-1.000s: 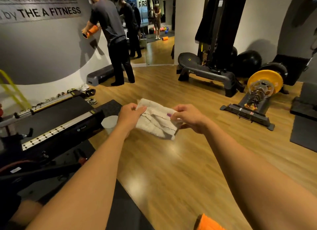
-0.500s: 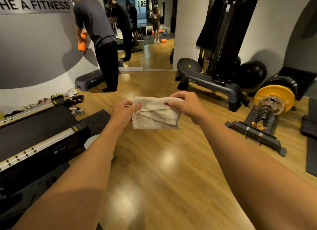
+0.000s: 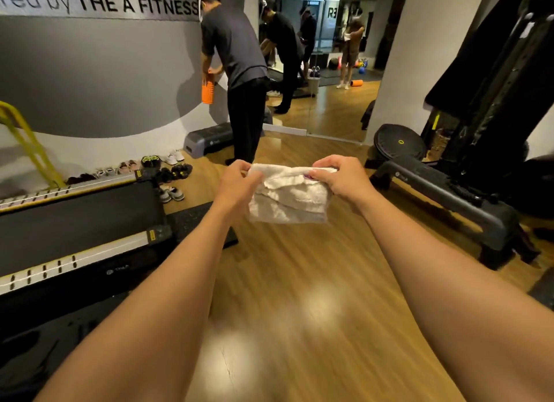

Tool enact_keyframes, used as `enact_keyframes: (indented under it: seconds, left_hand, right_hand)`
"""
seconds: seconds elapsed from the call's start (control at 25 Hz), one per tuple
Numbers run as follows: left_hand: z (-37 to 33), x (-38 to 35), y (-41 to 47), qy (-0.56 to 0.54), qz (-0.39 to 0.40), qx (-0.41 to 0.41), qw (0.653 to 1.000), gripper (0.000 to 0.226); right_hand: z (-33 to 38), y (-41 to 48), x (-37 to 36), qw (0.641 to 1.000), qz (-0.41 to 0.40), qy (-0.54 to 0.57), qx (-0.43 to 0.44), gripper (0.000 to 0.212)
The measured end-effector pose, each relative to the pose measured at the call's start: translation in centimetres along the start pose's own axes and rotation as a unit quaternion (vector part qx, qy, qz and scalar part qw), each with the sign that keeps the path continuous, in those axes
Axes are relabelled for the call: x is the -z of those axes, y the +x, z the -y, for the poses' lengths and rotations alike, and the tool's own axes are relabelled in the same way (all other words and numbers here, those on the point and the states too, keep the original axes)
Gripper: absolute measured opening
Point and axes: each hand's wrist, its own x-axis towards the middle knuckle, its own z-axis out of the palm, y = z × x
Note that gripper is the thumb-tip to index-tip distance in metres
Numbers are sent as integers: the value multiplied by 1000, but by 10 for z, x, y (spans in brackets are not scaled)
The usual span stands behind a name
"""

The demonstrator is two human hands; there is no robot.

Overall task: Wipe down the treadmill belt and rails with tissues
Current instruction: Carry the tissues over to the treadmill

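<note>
- Held a folded wad of tissue (image 3: 287, 200) up in the air between the two hands, out in front and above the wooden floor (image 3: 299, 281).
- Pinched its upper left edge with the left hand (image 3: 239, 181), fingers and thumb curled round the paper.
- Pinched the upper right edge with the right hand (image 3: 338, 176) in the same way, with the rest of the wad hanging below the knuckles.
- Looked soft, light and limp: several layers, ragged and rumpled along the edges, sagging freely under both hands.
- Judged easy to tear if pulled apart hard or dragged over a sharp corner; judged unlikely to slip, more likely to shred or come unfolded.
- Judged best taken as a thick pad, folded flat and pressed down under straight fingers rather than held by a thin corner, to spread the rubbing across all layers.
- Had not yet touched the treadmill: belt (image 3: 75, 218) well apart, down and to the left of the left hand, near rail (image 3: 75, 260) just left of the left forearm, far rail (image 3: 69, 188) beyond the belt.
- Showed a row of shoes (image 3: 171, 167) on the floor to the left of the left hand, and another person (image 3: 236, 56) with an orange roller (image 3: 207, 91) at the wall far beyond it.
</note>
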Motion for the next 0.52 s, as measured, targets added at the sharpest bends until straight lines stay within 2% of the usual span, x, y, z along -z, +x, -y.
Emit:
enact_keyframes:
  seconds: [0.16, 0.36, 0.52]
  left_hand:
    - [27, -16, 111, -8, -31, 15, 999, 19]
    - [45, -24, 244, -66, -44, 11, 997, 14]
    - [64, -32, 345, -76, -46, 28, 996, 13]
  right_hand:
    - [-18, 112, -27, 998, 31, -36, 33, 29]
    - [-29, 240, -53, 998, 40, -23, 36, 41]
    - [-46, 356, -86, 997, 58, -28, 33, 31]
